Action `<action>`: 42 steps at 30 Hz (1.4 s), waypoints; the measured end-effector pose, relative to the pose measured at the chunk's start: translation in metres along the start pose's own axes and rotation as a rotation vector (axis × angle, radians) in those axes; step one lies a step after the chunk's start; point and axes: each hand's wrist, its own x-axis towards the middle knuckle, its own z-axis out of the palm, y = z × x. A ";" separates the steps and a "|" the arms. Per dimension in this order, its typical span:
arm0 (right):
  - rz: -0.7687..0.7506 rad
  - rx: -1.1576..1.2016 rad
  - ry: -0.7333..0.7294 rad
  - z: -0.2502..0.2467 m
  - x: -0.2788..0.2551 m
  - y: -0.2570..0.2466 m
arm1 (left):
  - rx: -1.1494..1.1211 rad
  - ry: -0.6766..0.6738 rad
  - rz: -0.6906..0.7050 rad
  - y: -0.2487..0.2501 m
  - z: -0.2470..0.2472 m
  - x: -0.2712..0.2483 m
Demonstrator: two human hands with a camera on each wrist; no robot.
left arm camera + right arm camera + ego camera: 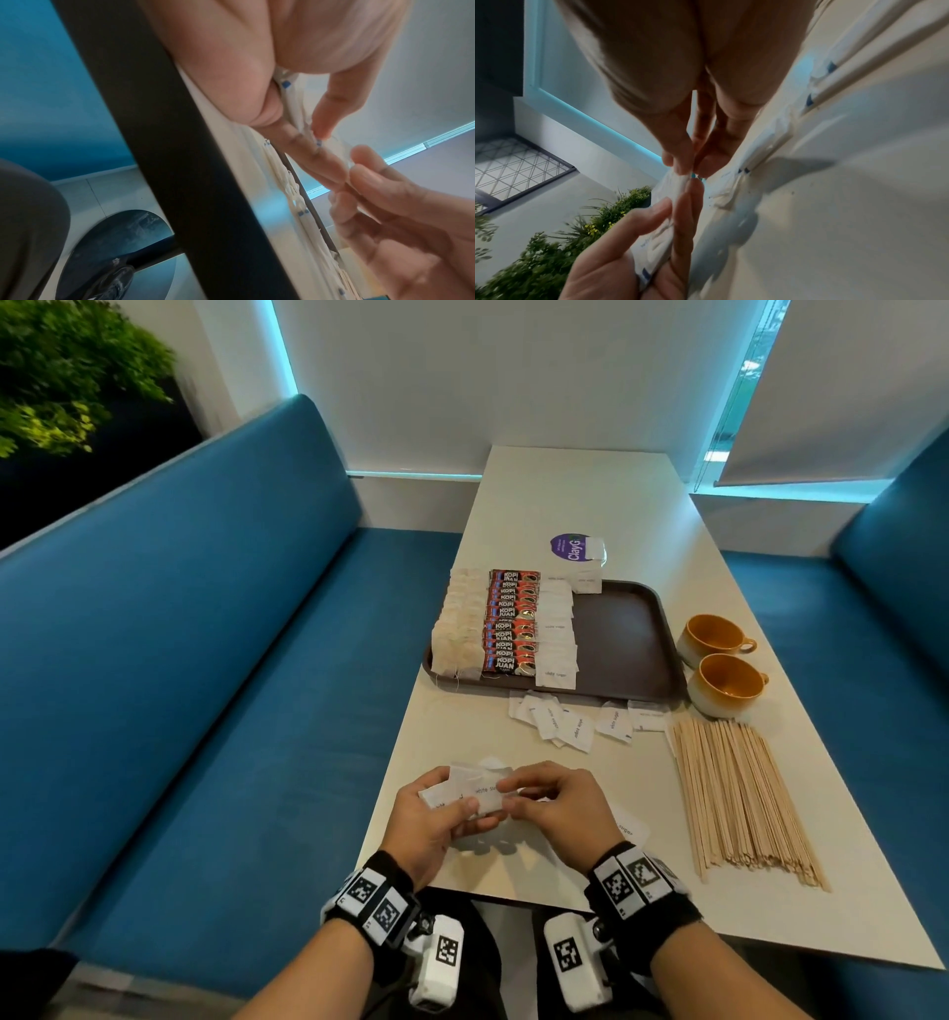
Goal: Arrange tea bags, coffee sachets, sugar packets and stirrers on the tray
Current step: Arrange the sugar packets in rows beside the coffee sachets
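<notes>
Near the table's front edge my left hand (436, 809) grips a small stack of white sugar packets (464, 791), thumb on top. My right hand (539, 796) pinches the stack's right end; the right wrist view shows its fingertips (680, 166) on the packets (659, 233). On the brown tray (624, 634), the left half carries a row of tea bags (457, 629), a row of red coffee sachets (511, 624) and a row of sugar packets (557, 634). Loose sugar packets (570, 721) lie just in front of the tray. Wooden stirrers (734, 793) lie in a pile at the right.
Two orange cups (719, 660) stand right of the tray. A purple round sticker (570, 546) with a white packet on it lies behind the tray. One sugar packet (629, 829) sits under my right wrist. Blue benches (205, 660) flank the white table (580, 495).
</notes>
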 end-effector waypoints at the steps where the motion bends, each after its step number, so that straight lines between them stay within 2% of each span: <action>1: 0.009 -0.002 -0.007 0.000 0.000 0.000 | 0.001 -0.004 -0.001 0.001 0.001 -0.001; 11: -0.052 -0.046 -0.053 0.001 0.001 0.000 | -0.008 0.064 -0.045 0.004 0.004 0.001; 16: 0.060 0.021 0.035 -0.001 0.002 0.005 | 0.034 0.029 -0.018 0.003 0.002 0.000; 20: 0.128 0.137 0.032 -0.002 0.001 0.006 | 0.106 0.063 0.000 0.002 0.001 0.001; 25: 0.107 0.257 0.061 -0.008 0.006 0.002 | 0.065 0.115 0.032 -0.002 0.002 0.003; 29: 0.092 0.147 0.053 -0.020 0.018 -0.009 | 0.077 0.122 0.047 -0.001 0.001 0.003; 31: 0.090 0.100 0.083 -0.035 0.034 -0.018 | 0.045 0.105 0.042 0.000 -0.001 0.003; 34: 0.051 0.078 0.213 -0.071 0.075 -0.036 | -0.018 0.066 0.001 0.001 -0.005 0.005; 39: 0.050 0.079 0.374 -0.143 0.176 -0.059 | -0.058 0.058 -0.066 0.004 -0.005 0.006; 42: 0.113 0.092 0.430 -0.171 0.236 -0.056 | -0.064 0.064 -0.102 0.009 0.001 0.005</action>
